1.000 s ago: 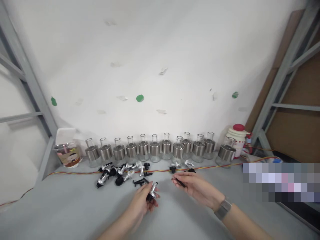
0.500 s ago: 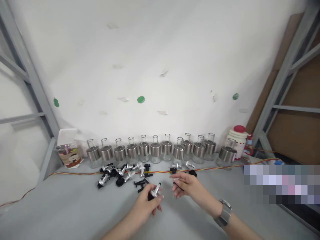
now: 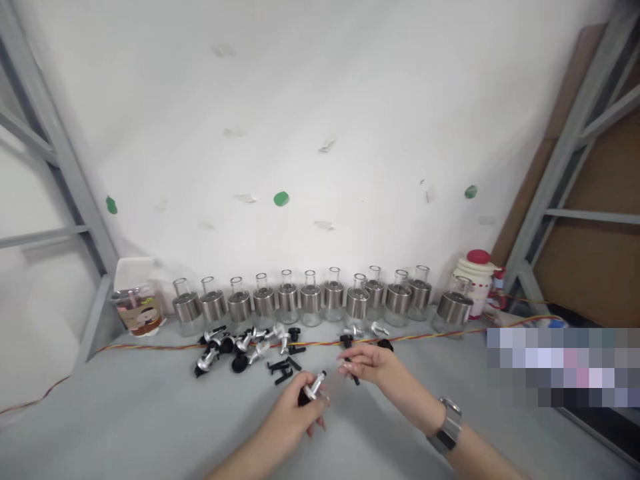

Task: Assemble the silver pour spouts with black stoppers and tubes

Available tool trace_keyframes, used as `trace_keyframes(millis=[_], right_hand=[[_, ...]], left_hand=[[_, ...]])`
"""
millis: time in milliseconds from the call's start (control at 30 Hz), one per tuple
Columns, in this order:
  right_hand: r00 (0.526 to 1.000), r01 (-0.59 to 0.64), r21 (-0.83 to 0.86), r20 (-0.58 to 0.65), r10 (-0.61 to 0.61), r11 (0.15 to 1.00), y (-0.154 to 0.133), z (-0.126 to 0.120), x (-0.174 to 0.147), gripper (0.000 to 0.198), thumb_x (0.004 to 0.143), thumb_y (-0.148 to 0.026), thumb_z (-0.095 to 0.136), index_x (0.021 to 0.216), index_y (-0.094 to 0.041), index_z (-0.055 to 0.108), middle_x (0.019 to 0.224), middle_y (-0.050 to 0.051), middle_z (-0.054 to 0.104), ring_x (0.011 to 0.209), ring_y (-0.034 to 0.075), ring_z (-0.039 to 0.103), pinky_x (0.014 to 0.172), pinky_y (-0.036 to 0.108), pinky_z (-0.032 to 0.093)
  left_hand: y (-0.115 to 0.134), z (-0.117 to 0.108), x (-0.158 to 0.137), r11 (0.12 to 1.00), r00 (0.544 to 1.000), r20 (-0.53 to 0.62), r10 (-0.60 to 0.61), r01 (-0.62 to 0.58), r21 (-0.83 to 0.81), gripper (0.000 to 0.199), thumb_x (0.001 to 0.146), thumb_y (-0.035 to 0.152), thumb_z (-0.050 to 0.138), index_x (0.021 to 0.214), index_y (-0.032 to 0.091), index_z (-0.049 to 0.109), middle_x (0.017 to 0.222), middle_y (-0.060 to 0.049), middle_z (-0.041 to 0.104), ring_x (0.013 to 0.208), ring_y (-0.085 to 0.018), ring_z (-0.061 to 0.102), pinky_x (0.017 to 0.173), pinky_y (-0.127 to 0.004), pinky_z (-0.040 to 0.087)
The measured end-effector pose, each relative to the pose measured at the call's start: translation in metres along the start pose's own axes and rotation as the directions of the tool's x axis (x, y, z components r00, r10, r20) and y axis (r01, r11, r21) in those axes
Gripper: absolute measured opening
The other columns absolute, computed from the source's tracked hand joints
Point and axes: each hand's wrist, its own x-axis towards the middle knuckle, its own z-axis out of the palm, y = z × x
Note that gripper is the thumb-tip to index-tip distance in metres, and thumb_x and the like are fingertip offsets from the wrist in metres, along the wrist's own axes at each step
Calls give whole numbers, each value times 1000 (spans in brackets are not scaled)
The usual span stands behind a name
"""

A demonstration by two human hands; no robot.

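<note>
My left hand [image 3: 293, 410] is closed around a silver-and-black bottle pourer [image 3: 315, 387], its spout tilted up to the right with a small black tip. Part of the pourer's black base is hidden by my fingers. To the right, my right hand [image 3: 377, 368] pinches a thin black stick-like piece [image 3: 354, 377], whose lower end points down below the fingers. The hands are apart, above the grey table. Just beyond my left hand lie several loose short black pieces [image 3: 283, 377]. More silver-and-black pourers [image 3: 245, 342] are heaped at the left.
A row of glass bottles with metal bands [image 3: 287, 297] stands along the white wall. A twisted red-yellow wire [image 3: 165, 346] crosses the table. A labelled plastic cup [image 3: 143, 313] stands at left, a white jug with a red lid [image 3: 474, 283] at right.
My left hand has shifted slightly down and right with the pourer. In my right hand the black piece has turned and now hangs more visibly below the fingers.
</note>
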Motion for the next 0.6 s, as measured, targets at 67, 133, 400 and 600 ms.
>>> trace_keyframes(millis=[67,133,400,600], right_hand=[[1000,-3,-5,16,4,1000,2,2,0,32,56,-39,72,73,-15,61,64,3,65,63,16,58,64,29,40],[1000,14,-3,4,-14,1000,4,4,1,30,55,-39,72,70,-16,60,63,2,64,61,15,57,62,28,40],[988,-11,-142,-156,-11,990,14,-1,6,17,55,-30,71,55,-16,62,59,0,59,62,16,51,64,28,36],[994,-64,-19,-92,62,998,18,3,3,22,56,-35,71,58,-15,63,55,-2,54,54,11,46,58,25,36]], left_hand=[[1,0,-1,1000,1000,0,-7,7,10,26,63,36,61,76,17,49,59,5,49,45,-9,50,37,-18,34],[3,1,-2,1000,1000,0,-11,11,16,26,65,37,60,77,17,48,58,6,50,44,-9,50,38,-18,34],[6,0,-7,998,1000,-23,-4,6,67,25,71,42,53,79,18,47,54,7,47,41,-7,46,39,-17,32],[7,0,-7,997,998,-63,25,-20,69,32,66,44,60,79,19,47,56,7,46,44,-8,47,39,-17,34]])
